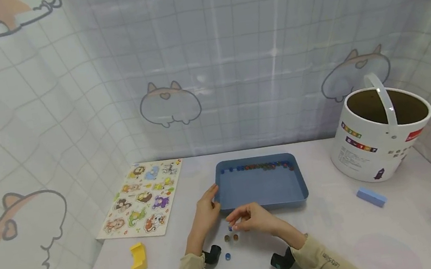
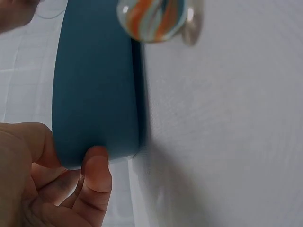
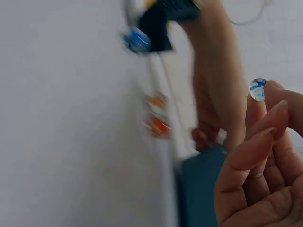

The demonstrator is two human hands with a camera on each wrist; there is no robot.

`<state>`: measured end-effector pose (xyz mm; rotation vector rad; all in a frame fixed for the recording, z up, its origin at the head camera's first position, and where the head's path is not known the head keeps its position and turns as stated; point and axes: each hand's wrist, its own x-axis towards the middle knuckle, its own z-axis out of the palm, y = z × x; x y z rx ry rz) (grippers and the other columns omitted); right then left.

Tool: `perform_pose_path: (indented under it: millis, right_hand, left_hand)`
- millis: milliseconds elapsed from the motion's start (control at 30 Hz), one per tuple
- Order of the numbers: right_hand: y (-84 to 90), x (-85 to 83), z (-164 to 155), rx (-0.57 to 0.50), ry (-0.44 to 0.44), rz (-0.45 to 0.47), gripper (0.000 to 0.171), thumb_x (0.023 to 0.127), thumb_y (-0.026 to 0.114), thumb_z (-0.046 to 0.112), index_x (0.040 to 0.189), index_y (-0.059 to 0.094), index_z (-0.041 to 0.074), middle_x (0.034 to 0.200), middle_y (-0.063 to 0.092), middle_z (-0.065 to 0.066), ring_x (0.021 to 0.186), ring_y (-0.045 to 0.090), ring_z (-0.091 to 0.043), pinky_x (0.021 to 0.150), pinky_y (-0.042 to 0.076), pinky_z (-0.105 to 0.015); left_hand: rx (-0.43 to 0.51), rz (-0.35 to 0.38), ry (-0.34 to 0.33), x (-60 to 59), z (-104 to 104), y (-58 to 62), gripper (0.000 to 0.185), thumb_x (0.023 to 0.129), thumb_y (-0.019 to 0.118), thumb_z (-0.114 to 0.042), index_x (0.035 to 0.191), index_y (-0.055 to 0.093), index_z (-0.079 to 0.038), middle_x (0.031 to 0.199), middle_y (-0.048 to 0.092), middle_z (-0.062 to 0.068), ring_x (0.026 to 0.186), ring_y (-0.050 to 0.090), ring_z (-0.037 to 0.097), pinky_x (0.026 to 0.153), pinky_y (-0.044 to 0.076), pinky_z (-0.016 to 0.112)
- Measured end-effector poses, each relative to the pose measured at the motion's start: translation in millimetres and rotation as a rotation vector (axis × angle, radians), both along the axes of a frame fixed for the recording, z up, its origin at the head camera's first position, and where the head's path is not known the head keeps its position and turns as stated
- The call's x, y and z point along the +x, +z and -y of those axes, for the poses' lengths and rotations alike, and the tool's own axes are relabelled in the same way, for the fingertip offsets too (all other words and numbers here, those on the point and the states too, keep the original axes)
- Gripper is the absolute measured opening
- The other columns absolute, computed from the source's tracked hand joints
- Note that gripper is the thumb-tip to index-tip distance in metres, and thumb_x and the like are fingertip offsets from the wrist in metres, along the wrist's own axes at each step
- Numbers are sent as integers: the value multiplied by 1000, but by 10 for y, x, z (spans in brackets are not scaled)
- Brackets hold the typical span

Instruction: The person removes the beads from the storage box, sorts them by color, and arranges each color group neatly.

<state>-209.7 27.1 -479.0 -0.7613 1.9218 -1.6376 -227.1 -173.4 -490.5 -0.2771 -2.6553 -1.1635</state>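
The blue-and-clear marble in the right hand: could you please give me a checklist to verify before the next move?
1. Grip on the blue-and-clear marble: ok, the right hand pinches it.
2. Blue tray steadied: ok, the left hand holds its left side.
3. Bare space in the tray: ok, the marble row lies along the far wall.
4. Marble above the tray: not ok, it is outside, before the near wall.
5. Table free of loose marbles: not ok, three lie there.
6. Exact count inside the tray: cannot tell, they crowd together.

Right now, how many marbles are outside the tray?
4. Head view: one in the right hand, two orange-streaked ones below on the table, a blue one lower; others may hide.
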Motion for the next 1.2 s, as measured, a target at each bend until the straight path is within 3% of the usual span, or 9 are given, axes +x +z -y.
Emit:
perform_pose_path:
  millis: [333,600,700,967,1200]
  right_hand:
    - [-224,296,-13,19,14,6,26,85,69,5,109,70,-4,99,70,-25,52,49,-1,50,41,-18]
    - [-282,335,-1,88,39,-131,20,80,72,5,100,74,5,91,74,0,49,43,3,47,39,-15]
    - [-284,354,16,117,39,-155,18,79,73,3,97,74,8,89,74,3,50,46,3,47,40,-15]
    - [-239,387,37,159,17,-149,19,77,76,3,95,75,10,90,74,-3,52,50,0,50,42,-16]
    - [-122,279,-6,65,17,-40,26,83,72,7,109,71,2,99,73,-14,60,57,-1,56,45,-17]
  left_hand:
    - [-9,19,9,-14,-17,8,55,80,55,5,135,52,7,144,50,20,54,36,0,54,39,17]
    - [-21,6,15,4,-28,33,58,77,55,6,135,52,7,143,51,20,53,35,2,54,38,17]
    - [-21,4,17,-2,-29,35,58,77,54,6,134,52,7,142,51,20,54,35,3,54,38,18]
    - [-46,-34,18,-16,-28,25,55,77,53,7,132,54,8,140,54,21,59,39,5,57,40,18]
    - [-28,-43,18,-19,-35,24,55,76,53,7,131,55,8,139,54,21,55,36,3,55,38,17]
